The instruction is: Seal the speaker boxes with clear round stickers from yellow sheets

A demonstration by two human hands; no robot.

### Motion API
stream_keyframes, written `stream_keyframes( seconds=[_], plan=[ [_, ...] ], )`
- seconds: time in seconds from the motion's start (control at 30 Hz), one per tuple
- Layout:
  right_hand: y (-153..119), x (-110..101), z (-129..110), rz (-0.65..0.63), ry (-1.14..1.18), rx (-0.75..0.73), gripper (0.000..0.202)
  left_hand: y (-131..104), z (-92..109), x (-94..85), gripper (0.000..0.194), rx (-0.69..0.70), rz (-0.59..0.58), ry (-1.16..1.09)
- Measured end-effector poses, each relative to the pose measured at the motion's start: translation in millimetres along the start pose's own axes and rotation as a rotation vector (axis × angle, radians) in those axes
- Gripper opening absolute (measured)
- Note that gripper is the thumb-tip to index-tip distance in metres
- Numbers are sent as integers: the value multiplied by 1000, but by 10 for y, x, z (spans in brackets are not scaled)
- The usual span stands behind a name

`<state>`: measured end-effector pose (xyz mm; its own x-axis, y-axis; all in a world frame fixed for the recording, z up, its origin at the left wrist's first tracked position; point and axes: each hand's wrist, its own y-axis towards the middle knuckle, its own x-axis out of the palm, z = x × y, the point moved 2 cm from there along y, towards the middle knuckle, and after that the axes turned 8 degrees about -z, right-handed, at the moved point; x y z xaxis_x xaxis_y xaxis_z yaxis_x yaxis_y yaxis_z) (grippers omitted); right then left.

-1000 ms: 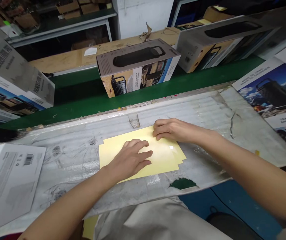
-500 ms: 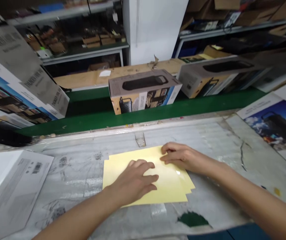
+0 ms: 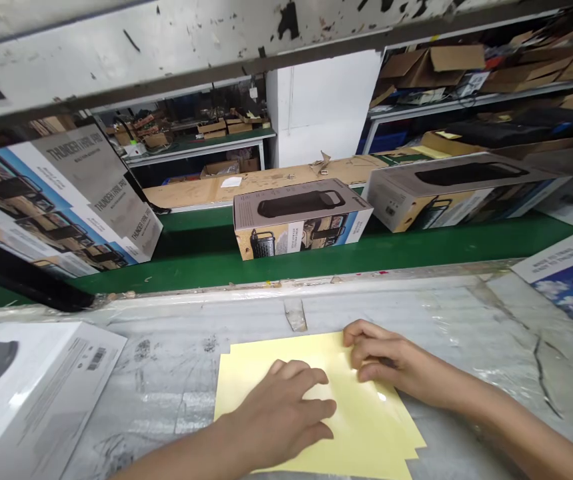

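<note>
Sheets (image 3: pixel 366 433) lie under my spread left hand (image 3: pixel 286 413), long axis seemingly left to right; my right hand (image 3: pixel 386 360) curls at their far edge, whether gripping I cannot tell. Worktop (image 3: pixel 466 333) surrounds them; beyond them stands a box (image 3: pixel 301 223).

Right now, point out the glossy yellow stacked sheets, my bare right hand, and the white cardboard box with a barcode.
Glossy yellow stacked sheets (image 3: pixel 359 423), head view: bare upper face.
Right hand (image 3: pixel 393 360), head view: its middle.
White cardboard box (image 3: pixel 55 407), head view: barcoded side.
</note>
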<state>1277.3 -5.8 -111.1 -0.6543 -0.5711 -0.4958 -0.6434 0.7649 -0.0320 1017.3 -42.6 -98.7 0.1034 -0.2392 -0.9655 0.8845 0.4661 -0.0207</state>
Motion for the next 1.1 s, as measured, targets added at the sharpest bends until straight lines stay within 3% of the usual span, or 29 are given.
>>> stream_keyframes(
  seconds=[0.13,0.23,0.27,0.33,0.4,0.43,0.5,0.6,0.73,1.1],
  plan=[
    [-69,-273,-27,158,247,-6,35,42,-11,-112,18,-9,-72,-90],
    [76,-536,-114,256,324,-33,36,308,-231,-499,15,-42,-123,-265],
    [176,-626,-146,291,310,-34,36,464,-369,-686,16,-87,-68,-279],
    [439,-810,-191,388,229,-37,35,840,-719,-1082,16,-220,190,-147],
    [746,-985,-203,506,117,-85,35,1231,-1096,-1358,40,-348,339,44],
    [899,-1063,-197,557,57,-129,35,1402,-1277,-1427,53,-415,353,112],
    [1178,-1187,-168,609,-75,-220,32,1645,-1581,-1445,60,-507,322,198],
    [1481,-1284,-112,581,-299,-307,26,1743,-1829,-1331,45,-515,307,253],
    [1692,-1323,-68,544,-460,-357,26,1657,-1900,-1256,38,-482,348,268],
    [2102,-1365,35,498,-654,-395,31,1609,-1971,-1270,42,-502,364,258]
  ],
)
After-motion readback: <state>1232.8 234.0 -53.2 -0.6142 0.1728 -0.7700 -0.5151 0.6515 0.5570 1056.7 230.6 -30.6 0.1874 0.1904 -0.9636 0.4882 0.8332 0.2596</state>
